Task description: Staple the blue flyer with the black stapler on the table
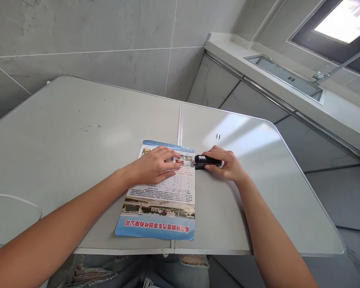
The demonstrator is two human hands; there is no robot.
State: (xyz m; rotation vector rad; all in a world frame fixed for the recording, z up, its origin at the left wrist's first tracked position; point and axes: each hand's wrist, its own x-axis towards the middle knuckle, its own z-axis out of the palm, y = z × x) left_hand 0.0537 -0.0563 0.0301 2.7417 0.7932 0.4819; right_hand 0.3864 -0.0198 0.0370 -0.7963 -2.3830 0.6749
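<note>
A printed leaflet (162,204) with a blue border lies flat near the front middle of the grey folding table (78,132). My left hand (154,166) lies on its upper part, fingers stretched flat and pressing it down. My right hand (228,165) is closed round a black stapler (207,161) on the table. The stapler's front end sits at the leaflet's upper right edge, and my left fingertips are close to it.
A seam (179,124) runs down the middle of the table. A white cable (12,199) curves over the left edge. Behind on the right stands a counter with a sink (285,78) and a tap (342,64). Tiled wall and floor surround the table.
</note>
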